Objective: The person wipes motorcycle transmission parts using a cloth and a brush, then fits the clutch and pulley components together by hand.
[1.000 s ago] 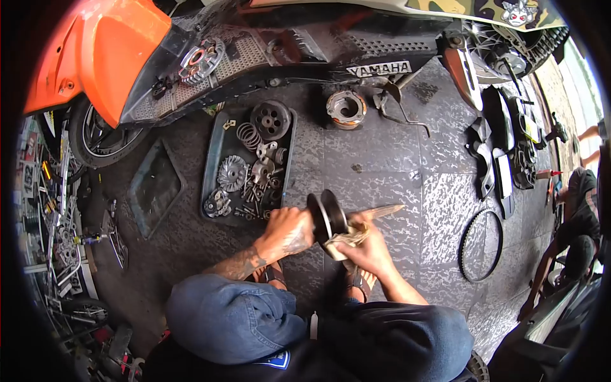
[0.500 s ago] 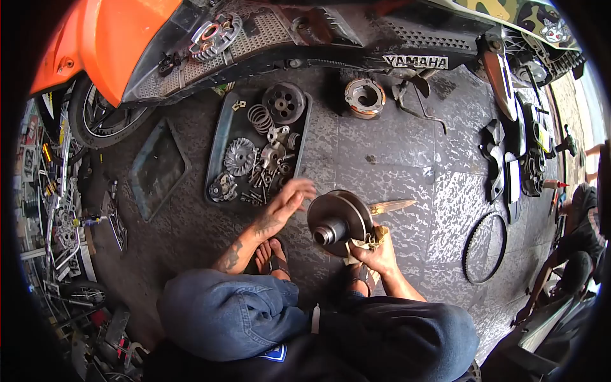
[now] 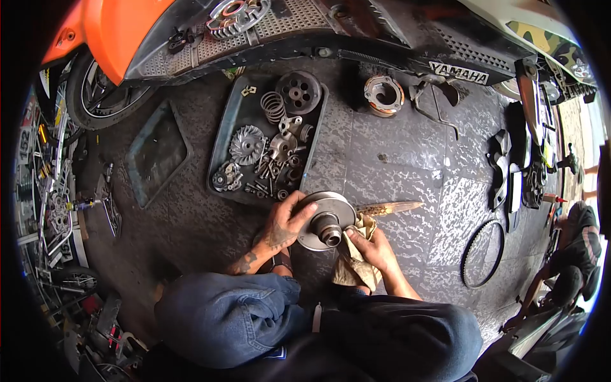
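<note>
A round metal pulley (image 3: pixel 340 213) with a hollow central hub faces up between my hands, above the floor. My left hand (image 3: pixel 286 223) grips its left rim, thumb on the face and fingers behind. A tan cloth (image 3: pixel 354 262) is bunched in my right hand (image 3: pixel 372 249), whose thumb presses it close to the pulley's hub and right edge. Behind the right hand, a pale brush or flat stick (image 3: pixel 398 208) lies on the floor. Farther forward is a tray (image 3: pixel 216 137) with a spring (image 3: pixel 272 107), a finned disc (image 3: pixel 247 145) and several small metal parts.
The scooter (image 3: pixel 375 54) spans the top. Beneath its side sits a round clutch part (image 3: pixel 384 95). An empty tray (image 3: pixel 156 156) lies left, a belt (image 3: pixel 483 253) right, with black covers (image 3: pixel 499 169) beyond. Another person (image 3: pixel 576 254) is at the far right.
My left hand has come back onto the pulley's left rim after being off it. The pulley has turned and tilted, and the cloth now hangs lower. The view has shifted.
</note>
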`<state>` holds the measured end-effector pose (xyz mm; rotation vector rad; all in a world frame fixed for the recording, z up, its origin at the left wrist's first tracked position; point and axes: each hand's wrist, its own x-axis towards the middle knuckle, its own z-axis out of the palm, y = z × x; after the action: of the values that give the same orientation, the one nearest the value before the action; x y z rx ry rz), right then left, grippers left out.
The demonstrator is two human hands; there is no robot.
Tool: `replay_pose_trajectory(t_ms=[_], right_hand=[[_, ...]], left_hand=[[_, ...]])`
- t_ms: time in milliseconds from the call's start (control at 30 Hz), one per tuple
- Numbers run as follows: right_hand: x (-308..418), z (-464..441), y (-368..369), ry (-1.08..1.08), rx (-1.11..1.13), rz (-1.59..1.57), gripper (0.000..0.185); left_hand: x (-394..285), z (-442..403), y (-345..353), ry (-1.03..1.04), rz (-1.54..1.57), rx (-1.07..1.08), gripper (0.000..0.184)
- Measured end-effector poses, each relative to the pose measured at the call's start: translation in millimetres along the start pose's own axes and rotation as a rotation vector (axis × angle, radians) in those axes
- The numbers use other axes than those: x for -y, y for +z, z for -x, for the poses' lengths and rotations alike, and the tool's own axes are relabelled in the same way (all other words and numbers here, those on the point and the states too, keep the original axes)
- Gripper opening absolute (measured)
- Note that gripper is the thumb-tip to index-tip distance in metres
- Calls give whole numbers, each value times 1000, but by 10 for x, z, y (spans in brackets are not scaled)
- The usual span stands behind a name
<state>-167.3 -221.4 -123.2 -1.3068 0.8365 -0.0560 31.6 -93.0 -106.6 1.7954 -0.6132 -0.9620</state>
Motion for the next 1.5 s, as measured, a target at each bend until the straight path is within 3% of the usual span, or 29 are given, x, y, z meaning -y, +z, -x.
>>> replay_pose_trajectory(t_ms=[267, 367, 567, 633, 733, 833, 900, 967, 1000, 1067, 1100, 1133, 1200, 1233, 1500], right_hand=[[80, -25, 66, 66, -12, 113, 27], [236, -48, 114, -25, -142, 61, 23], [297, -4, 135, -60, -16, 153, 31], [286, 20, 188, -38, 36, 213, 37], [454, 9, 215, -59, 57, 142, 38], [381, -5, 217, -168, 19, 98, 30], [310, -17, 109, -150, -306, 114, 12], [501, -81, 37, -237, -539, -442, 23], [553, -68, -27, -284, -460, -556, 36], [601, -108, 53, -489, -361, -473, 41], [672, -91, 73, -540, -280, -30, 53], [843, -181, 100, -631, 24, 375, 68], [863, -257, 418, -777, 212, 912, 75], [814, -260, 429, -699, 179, 863, 74], [484, -184, 564, -700, 67, 908, 58]], left_hand=[[-12, 79, -84, 34, -10, 103, 30], [-11, 140, -84, 35, 107, 181, 26], [268, 339, -190, -43, 476, 377, 37], [381, 465, -131, -146, 833, 230, 50], [240, 269, -191, -345, 690, 303, 58], [458, 322, -171, -478, 865, 138, 53], [475, 391, -243, -595, 961, 5, 50], [491, 326, -268, -550, 962, -46, 51], [512, 264, -256, -507, 969, -58, 52], [522, 204, -224, -524, 968, -120, 55], [499, 175, -203, -534, 842, -147, 57], [346, 102, -164, -540, 718, -173, 58], [9, 79, -45, -513, 669, -186, 62], [8, 77, -64, -504, 719, -186, 62], [405, 32, -2, -424, 1015, -362, 51]])
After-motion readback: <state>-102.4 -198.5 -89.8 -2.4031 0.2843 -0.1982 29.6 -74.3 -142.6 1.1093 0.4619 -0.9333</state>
